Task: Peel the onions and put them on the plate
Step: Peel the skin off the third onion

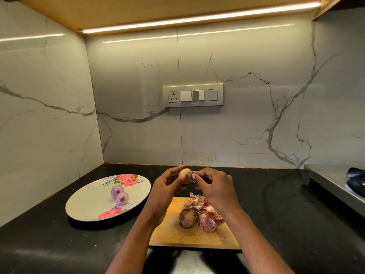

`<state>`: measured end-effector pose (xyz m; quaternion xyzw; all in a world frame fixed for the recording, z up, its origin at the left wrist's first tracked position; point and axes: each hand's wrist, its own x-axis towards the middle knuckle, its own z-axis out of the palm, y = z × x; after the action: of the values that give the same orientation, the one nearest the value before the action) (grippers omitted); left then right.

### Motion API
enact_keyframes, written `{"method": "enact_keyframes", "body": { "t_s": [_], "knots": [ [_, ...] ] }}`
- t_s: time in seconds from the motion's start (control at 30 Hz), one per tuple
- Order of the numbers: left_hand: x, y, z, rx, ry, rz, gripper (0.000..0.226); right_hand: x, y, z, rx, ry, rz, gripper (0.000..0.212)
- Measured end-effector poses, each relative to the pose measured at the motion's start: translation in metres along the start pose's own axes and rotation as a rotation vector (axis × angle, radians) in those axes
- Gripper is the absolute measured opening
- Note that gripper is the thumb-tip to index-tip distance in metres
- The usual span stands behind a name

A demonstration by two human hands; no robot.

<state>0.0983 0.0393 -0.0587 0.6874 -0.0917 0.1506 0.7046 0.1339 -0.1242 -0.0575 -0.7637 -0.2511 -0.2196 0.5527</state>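
Note:
My left hand [167,186] grips a small onion [185,172] above the far end of the wooden cutting board [177,234]. My right hand [213,186] pinches a strip of its skin at the onion's right side. Two peeled purple onions [119,194] lie side by side on the flowered plate [88,206] at the left. An unpeeled brown onion [187,218] rests on the board beside a pile of peeled skins [205,212].
The black countertop [276,214] runs to marble walls at the back and left. A steel stove edge [331,180] sits at the right. A switch panel [193,95] is on the back wall.

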Motion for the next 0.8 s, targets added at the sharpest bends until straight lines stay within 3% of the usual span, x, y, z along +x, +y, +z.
{"method": "enact_keyframes", "body": {
  "t_s": [0.63,0.8],
  "knots": [
    [0.0005,-0.0069,0.0039,-0.050,-0.029,-0.047,0.046,-0.0035,0.0030,0.0060,-0.108,0.126,0.014,0.007],
    [0.0022,-0.0066,0.0050,-0.138,-0.006,-0.058,0.040,0.0013,0.0044,0.0009,0.006,0.071,0.089,0.015]
  ]
}}
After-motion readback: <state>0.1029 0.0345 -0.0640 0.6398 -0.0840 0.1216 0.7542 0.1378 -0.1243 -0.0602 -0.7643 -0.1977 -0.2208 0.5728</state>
